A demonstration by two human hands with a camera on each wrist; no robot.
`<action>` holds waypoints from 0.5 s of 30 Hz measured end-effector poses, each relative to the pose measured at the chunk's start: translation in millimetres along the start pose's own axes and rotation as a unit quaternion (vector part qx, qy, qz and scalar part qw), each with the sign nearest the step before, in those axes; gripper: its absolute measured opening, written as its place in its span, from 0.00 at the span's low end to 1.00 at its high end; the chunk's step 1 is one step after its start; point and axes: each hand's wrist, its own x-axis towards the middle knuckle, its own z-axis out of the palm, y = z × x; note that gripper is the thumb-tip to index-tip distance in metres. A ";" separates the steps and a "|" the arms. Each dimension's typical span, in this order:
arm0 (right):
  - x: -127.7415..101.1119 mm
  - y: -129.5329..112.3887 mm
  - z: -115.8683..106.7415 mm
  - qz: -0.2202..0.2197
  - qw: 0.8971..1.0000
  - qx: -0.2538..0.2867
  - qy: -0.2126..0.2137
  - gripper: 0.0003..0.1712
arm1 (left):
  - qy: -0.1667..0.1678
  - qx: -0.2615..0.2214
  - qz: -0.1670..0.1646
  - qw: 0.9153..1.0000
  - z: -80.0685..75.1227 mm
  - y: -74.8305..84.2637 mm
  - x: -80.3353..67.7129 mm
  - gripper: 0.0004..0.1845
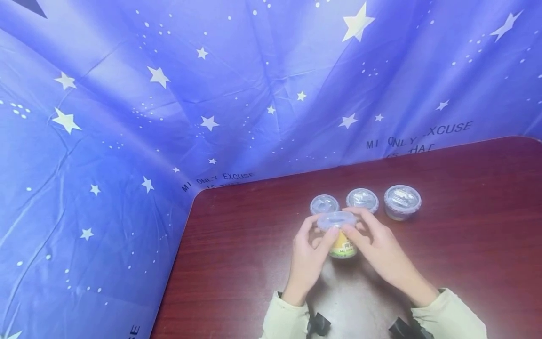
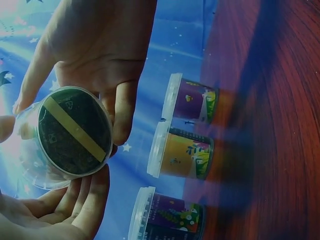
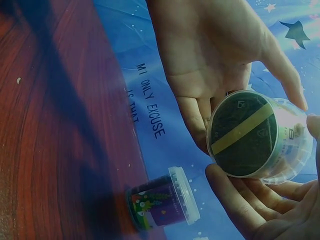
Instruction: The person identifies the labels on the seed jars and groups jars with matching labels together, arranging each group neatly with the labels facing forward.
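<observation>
A small clear-lidded cup with a yellow label (image 1: pixel 342 235) is held above the dark red table (image 1: pixel 466 263) between both hands. My left hand (image 1: pixel 315 240) grips its left side with thumb and fingers at the lid rim. From the other side my right hand (image 1: pixel 364 235) holds it, fingers up by the lid. The wrist views show the cup from below, its dark base (image 2: pixel 75 132) crossed by a yellow stripe (image 3: pixel 242 132). The left hand's fingers (image 2: pixel 75 210) lie under the cup there. The right hand's fingers (image 3: pixel 240 200) lie under it in the right wrist view.
Three more lidded cups stand in a row behind the hands: a small one (image 1: pixel 323 204), a middle one (image 1: pixel 362 199) and a larger one (image 1: pixel 402 201). A blue star-printed cloth (image 1: pixel 169 117) hangs behind and to the left of the table edge.
</observation>
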 end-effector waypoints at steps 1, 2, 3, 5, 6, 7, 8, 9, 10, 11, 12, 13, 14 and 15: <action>0.0 0.3 -0.3 0.000 1.000 0.000 -0.001 0.22 | -0.001 -0.002 0.000 1.000 -0.1 -0.1 0.1 0.20; 0.1 0.8 -0.6 -0.001 1.000 0.000 -0.003 0.22 | -0.003 -0.002 0.000 1.000 -0.3 -0.3 0.4 0.20; 0.1 1.3 -0.7 -0.002 1.000 0.001 -0.005 0.22 | -0.004 -0.003 0.000 1.000 -0.6 -0.2 0.6 0.20; 0.7 2.4 -1.2 -0.006 1.000 0.006 -0.008 0.22 | -0.007 -0.001 -0.003 1.000 -1.9 -0.9 1.4 0.20; 1.0 2.9 -1.5 -0.008 1.000 0.011 -0.009 0.22 | -0.007 -0.001 -0.004 1.000 -2.5 -1.2 1.9 0.20; 1.3 3.4 -1.7 -0.010 1.000 0.015 -0.011 0.22 | -0.008 -0.001 -0.006 1.000 -3.3 -1.7 2.5 0.20; 1.6 3.7 -1.9 -0.012 1.000 0.021 -0.014 0.22 | -0.009 -0.002 -0.007 1.000 -4.1 -2.2 3.1 0.20; 1.7 3.9 -1.9 -0.013 0.999 0.027 -0.016 0.21 | -0.011 -0.004 -0.009 1.000 -5.0 -2.4 3.6 0.20; 1.9 4.1 -2.2 -0.015 0.999 0.033 -0.019 0.21 | -0.013 -0.008 -0.012 1.000 -5.9 -2.9 4.1 0.20; 2.0 4.1 -2.5 -0.015 0.999 0.039 -0.021 0.21 | -0.015 -0.015 -0.014 1.000 -6.7 -3.0 4.6 0.20; 2.1 4.0 -2.8 -0.016 0.999 0.040 -0.023 0.21 | -0.017 -0.018 -0.016 1.000 -7.3 -3.2 5.0 0.19; 2.1 4.0 -3.1 -0.016 0.999 0.044 -0.025 0.20 | -0.020 -0.022 -0.019 0.999 -8.0 -3.3 5.0 0.19; 2.0 3.9 -3.5 -0.017 0.998 0.047 -0.027 0.20 | -0.023 -0.025 -0.021 0.999 -8.7 -3.6 5.1 0.19; 2.0 4.0 -3.7 -0.018 0.998 0.048 -0.027 0.19 | -0.025 -0.028 -0.024 0.999 -9.2 -4.0 5.1 0.19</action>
